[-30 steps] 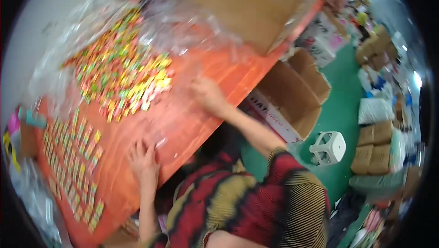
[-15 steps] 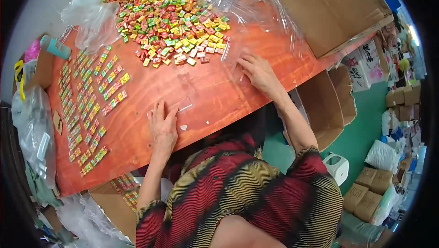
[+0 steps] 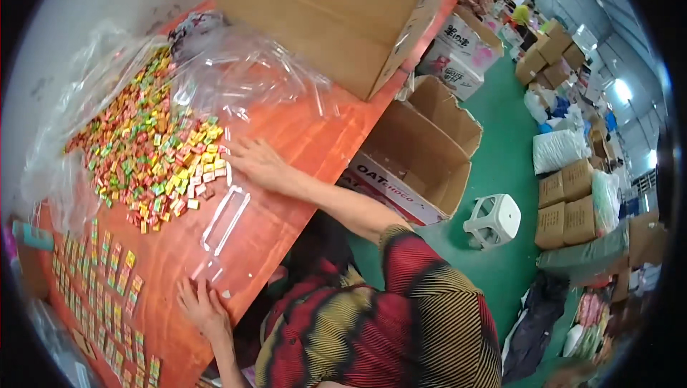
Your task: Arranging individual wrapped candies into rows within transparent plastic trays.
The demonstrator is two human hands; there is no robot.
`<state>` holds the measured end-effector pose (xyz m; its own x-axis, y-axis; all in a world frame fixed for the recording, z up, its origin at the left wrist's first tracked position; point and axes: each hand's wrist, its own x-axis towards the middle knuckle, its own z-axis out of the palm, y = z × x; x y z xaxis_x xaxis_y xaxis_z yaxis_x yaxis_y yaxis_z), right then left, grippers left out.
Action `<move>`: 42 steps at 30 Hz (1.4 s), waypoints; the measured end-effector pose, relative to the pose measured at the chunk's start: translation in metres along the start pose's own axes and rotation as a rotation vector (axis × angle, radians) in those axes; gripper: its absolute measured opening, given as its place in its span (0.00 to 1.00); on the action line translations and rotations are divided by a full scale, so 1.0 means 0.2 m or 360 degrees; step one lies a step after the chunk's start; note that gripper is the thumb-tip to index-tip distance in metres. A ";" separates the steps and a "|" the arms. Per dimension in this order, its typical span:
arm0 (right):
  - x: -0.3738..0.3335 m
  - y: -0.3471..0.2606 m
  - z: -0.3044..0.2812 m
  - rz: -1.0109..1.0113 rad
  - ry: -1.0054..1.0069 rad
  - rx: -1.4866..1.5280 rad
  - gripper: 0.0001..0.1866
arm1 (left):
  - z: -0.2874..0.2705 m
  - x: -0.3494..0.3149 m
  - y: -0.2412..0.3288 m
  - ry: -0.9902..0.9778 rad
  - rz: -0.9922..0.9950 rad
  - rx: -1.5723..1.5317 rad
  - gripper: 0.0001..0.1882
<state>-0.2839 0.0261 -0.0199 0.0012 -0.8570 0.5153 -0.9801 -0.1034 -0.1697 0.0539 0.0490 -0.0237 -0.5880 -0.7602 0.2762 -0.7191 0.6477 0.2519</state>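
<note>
On the red-orange tabletop [image 3: 286, 130], my left hand [image 3: 205, 311] lies near the front edge, fingers spread and nothing in them. Small white scraps [image 3: 226, 293] are beside its fingertips. Farther along the table, my right hand [image 3: 256, 165] is stretched out with its fingertips at the edge of the candy pile; it shows no grip on anything. Between the two hands lies a clear, shiny plastic sleeve or tray [image 3: 237, 218], its outline marked by glare. A heap of small wrapped candies [image 3: 154, 152] in red, green and yellow spreads beyond it.
Candies lined up in short strips [image 3: 107, 309] cover the table's left part. Clear plastic film [image 3: 243, 73] lies beyond the heap, beside a large cardboard box [image 3: 315, 16]. An open carton [image 3: 422, 152] and a white stool [image 3: 494, 220] stand on the green floor [image 3: 494, 130].
My view has swung to the right, so the table sits farther left and more floor shows. Both hands remain at the table, with the right fingers still beside the heap.
</note>
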 end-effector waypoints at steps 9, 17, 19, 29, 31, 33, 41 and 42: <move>0.07 0.14 -0.06 0.0089 -0.0503 -0.0192 0.11 | -0.02 -0.02 -0.02 0.0026 -0.0021 0.0021 0.12; -0.02 0.26 -0.29 0.0135 -0.0419 0.0037 0.10 | -0.05 0.12 0.08 0.0112 0.0051 -0.0142 0.12; -0.09 0.22 -0.30 0.0065 -0.0160 -0.0133 0.11 | -0.06 0.12 0.10 0.0111 -0.0022 -0.0075 0.12; -0.14 -0.13 -0.33 -0.0096 -0.0240 -0.0362 0.16 | -0.05 0.05 0.06 0.0149 -0.0084 -0.0076 0.11; -0.12 -0.25 -0.28 -0.0201 -0.0354 -0.0092 0.16 | -0.05 0.04 0.06 0.0144 -0.0090 -0.0070 0.12; -0.12 -0.33 -0.23 -0.0343 -0.0457 0.0198 0.16 | -0.06 0.05 0.06 0.0114 -0.0110 -0.0106 0.12; -0.21 -0.51 -0.31 -0.0201 -0.0737 0.0398 0.15 | -0.10 0.05 0.01 0.0182 -0.0204 -0.0283 0.12; -0.19 -0.51 -0.31 -0.0227 -0.0735 0.0410 0.15 | -0.12 0.07 -0.02 0.0296 -0.0215 -0.0284 0.13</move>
<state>-0.1965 0.1007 0.0285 0.2743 -0.9520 0.1355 -0.8837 -0.3051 -0.3550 0.0573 0.0362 0.0004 -0.4014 -0.8287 0.3901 -0.7002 0.5522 0.4525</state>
